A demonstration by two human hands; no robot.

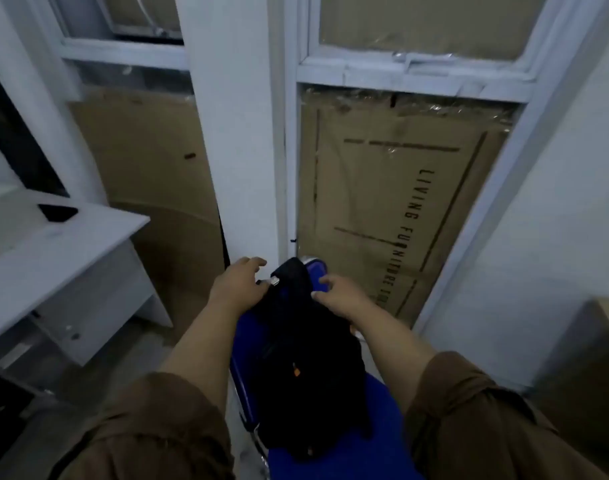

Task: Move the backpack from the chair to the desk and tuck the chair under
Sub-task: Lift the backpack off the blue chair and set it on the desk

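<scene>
Brown sleeves [150,427] nearest. Both hands, left hand [235,284] and right hand [334,294], fingers loosely spread, touch the black backpack [306,358] on the blue chair [382,403]. White counter [53,247] left holds a dark phone [57,212]; cardboard-covered windows [393,209] far.

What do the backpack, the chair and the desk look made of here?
Backpack: black woven fabric, matte, soft folds, probably nylon. Chair: smooth blue shell, likely plastic, on a shiny metal frame. Desk: flat white board, smooth and matte, probably laminate.

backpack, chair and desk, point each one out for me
backpack [306,368], head view, on its black front panel
chair [382,441], head view, on the bare blue seat beside the backpack
desk [53,251], head view, on the bare white top
</scene>
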